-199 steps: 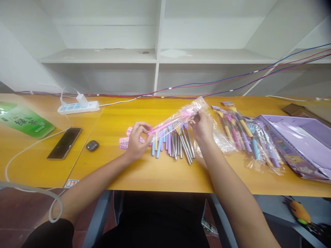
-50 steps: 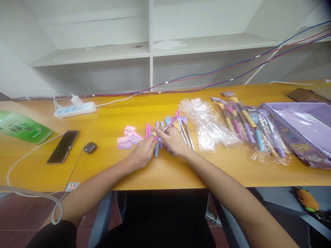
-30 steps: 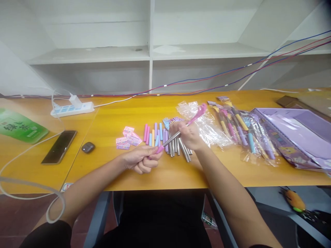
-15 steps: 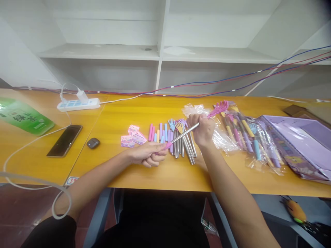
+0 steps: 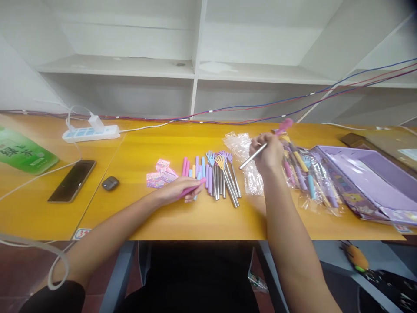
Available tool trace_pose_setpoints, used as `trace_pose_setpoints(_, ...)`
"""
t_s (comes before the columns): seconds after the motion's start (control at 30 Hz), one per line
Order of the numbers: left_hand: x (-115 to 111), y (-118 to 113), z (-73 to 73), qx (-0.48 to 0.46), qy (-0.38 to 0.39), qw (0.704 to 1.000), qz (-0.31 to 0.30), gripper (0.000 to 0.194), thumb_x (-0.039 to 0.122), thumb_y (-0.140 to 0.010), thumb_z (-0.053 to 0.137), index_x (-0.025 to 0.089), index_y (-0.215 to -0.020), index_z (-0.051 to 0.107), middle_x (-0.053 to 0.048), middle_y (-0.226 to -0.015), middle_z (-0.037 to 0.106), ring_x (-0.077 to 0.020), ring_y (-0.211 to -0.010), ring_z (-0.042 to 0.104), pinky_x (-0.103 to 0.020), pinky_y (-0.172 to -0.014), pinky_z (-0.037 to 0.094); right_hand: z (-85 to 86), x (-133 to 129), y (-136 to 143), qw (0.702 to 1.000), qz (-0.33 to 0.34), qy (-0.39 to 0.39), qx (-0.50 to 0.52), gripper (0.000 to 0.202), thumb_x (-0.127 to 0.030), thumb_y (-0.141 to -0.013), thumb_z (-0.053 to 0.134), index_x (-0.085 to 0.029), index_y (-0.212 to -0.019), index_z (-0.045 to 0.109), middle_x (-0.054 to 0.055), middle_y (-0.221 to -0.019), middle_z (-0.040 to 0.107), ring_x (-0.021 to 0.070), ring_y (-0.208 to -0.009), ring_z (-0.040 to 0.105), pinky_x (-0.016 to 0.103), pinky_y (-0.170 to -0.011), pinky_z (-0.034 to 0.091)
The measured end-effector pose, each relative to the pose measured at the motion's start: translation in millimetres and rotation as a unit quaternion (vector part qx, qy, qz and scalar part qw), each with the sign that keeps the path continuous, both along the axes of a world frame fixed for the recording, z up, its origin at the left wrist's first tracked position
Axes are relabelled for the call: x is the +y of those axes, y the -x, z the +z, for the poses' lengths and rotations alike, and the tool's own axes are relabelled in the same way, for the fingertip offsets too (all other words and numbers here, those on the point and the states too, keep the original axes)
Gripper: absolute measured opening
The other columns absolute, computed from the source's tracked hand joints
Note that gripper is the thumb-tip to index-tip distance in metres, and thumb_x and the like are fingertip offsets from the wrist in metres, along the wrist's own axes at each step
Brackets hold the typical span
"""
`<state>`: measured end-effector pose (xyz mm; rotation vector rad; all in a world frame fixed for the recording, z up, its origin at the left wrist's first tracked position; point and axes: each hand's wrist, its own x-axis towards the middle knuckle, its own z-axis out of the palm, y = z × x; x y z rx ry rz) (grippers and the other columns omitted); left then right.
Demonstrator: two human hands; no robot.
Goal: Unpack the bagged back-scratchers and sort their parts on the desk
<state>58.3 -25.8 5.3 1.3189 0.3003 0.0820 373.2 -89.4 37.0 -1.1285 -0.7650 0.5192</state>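
Observation:
My left hand (image 5: 177, 191) is closed round a pink handle (image 5: 192, 188), low over the table. My right hand (image 5: 267, 152) holds a metal rod (image 5: 253, 156) whose blurred pink head (image 5: 286, 124) sticks out at the upper right. The rod and the handle are apart. Between my hands lie several metal rods with hand-shaped heads (image 5: 230, 187), in blue, yellow and purple. Just left of them are several coloured handles (image 5: 209, 176). Small pink printed cards (image 5: 162, 174) lie above my left hand. Clear plastic bags (image 5: 252, 180) lie beneath and beside my right hand.
Bagged coloured rods (image 5: 301, 174) and a purple tray-like case (image 5: 368, 174) lie on the right. To the left are a phone (image 5: 72, 181), a small black case (image 5: 110, 183), a green bottle (image 5: 26, 152) and a power strip (image 5: 91, 134). White shelves (image 5: 130, 67) stand behind.
The metal rod has come out of the pink handle. My right hand has moved up and right with the rod; my left hand has shifted slightly left with the handle.

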Motion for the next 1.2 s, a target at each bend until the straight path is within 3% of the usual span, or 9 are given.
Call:
trace_pose_setpoints(0.13,6,3,4.9,0.000,-0.148,0.984,0.103,0.047,0.056,-0.103,0.055,0.019,-0.079,0.069,-0.003,-0.069,0.062,-0.0144,-0.061,0.051,-0.030,-0.066,0.044,-6.1,-3,20,0.956,0.100,0.248,-0.121,0.049,-0.065,-0.094,0.064,-0.024,-0.073,0.045,-0.005,-0.057,0.044,0.0094,-0.042,0.035,0.026,-0.041,0.024)
trace_pose_setpoints(0.23,8,3,4.8,0.049,-0.281,0.942,0.178,0.045,0.057,-0.103,0.054,0.019,-0.087,0.073,0.003,-0.055,0.055,-0.0151,-0.058,0.050,-0.029,-0.068,0.043,-9.3,-4,33,0.893,0.129,0.348,-0.256,0.039,-0.057,-0.096,0.065,-0.021,-0.084,0.058,-0.003,-0.060,0.052,0.0116,-0.046,0.043,0.028,-0.047,0.031)
trace_pose_setpoints(0.43,7,-1,-2.5,0.113,-0.421,0.861,0.262,0.049,0.056,-0.102,0.054,0.017,-0.077,0.070,0.002,-0.061,0.057,-0.0149,-0.061,0.047,-0.029,-0.065,0.035,-24.6,3,54,0.795,0.096,0.368,-0.473,0.028,-0.048,-0.098,0.064,-0.020,-0.100,0.062,0.005,-0.076,0.068,0.0205,-0.069,0.060,0.031,-0.063,0.039)
trace_pose_setpoints(0.57,9,-1,-7.9,0.115,-0.430,0.855,0.265,0.048,0.055,-0.103,0.054,0.018,-0.075,0.064,0.002,-0.065,0.054,-0.0146,-0.063,0.047,-0.030,-0.066,0.036,-34.3,5,64,0.763,0.063,0.370,-0.527,0.034,-0.047,-0.100,0.061,-0.017,-0.115,0.061,0.013,-0.093,0.075,0.0276,-0.082,0.069,0.032,-0.066,0.042)
trace_pose_setpoints(0.67,10,-1,-10.3,0.104,-0.416,0.865,0.262,0.031,0.047,-0.102,0.059,0.018,-0.093,0.066,0.001,-0.073,0.064,-0.0158,-0.068,0.055,-0.030,-0.070,0.042,-37.3,5,70,0.738,0.044,0.391,-0.549,0.056,-0.050,-0.101,0.061,-0.011,-0.141,0.054,0.019,-0.101,0.077,0.0336,-0.089,0.072,0.035,-0.069,0.045)
trace_pose_setpoints(0.77,8,-1,-10.4,0.099,-0.405,0.869,0.264,0.032,0.042,-0.099,0.065,0.018,-0.121,0.063,-0.001,-0.087,0.071,-0.0173,-0.074,0.062,-0.031,-0.076,0.046,-37.8,5,73,0.725,0.031,0.400,-0.560,0.074,-0.053,-0.102,0.060,-0.010,-0.158,0.040,0.021,-0.106,0.078,0.0365,-0.095,0.074,0.038,-0.075,0.048)
trace_pose_setpoints(0.83,7,-2,-10.4,0.094,-0.409,0.869,0.260,0.037,0.040,-0.099,0.066,0.018,-0.128,0.060,-0.002,-0.093,0.073,-0.0174,-0.077,0.064,-0.032,-0.079,0.049,-37.9,6,72,0.724,0.033,0.400,-0.561,0.074,-0.053,-0.102,0.060,-0.011,-0.160,0.040,0.020,-0.108,0.078,0.0364,-0.097,0.074,0.039,-0.077,0.050)
trace_pose_setpoints(1.03,8,-2,-17.6,0.091,-0.444,0.857,0.246,0.030,0.026,-0.097,0.063,0.018,-0.126,0.058,-0.002,-0.096,0.072,-0.0160,-0.075,0.064,-0.031,-0.077,0.051,-35.6,7,72,0.738,0.016,0.378,-0.558,0.052,-0.049,-0.104,0.055,-0.016,-0.144,0.060,0.015,-0.100,0.079,0.0328,-0.092,0.073,0.037,-0.076,0.049)
trace_pose_setpoints(1.2,9,1,-20.5,0.085,-0.486,0.842,0.219,0.030,0.017,-0.092,0.061,0.019,-0.122,0.059,-0.002,-0.098,0.070,-0.0171,-0.079,0.064,-0.033,-0.079,0.050,-15.3,3,67,0.784,-0.020,0.331,-0.525,0.034,-0.042,-0.104,0.051,-0.022,-0.120,0.074,0.009,-0.086,0.077,0.0271,-0.081,0.070,0.034,-0.072,0.044)
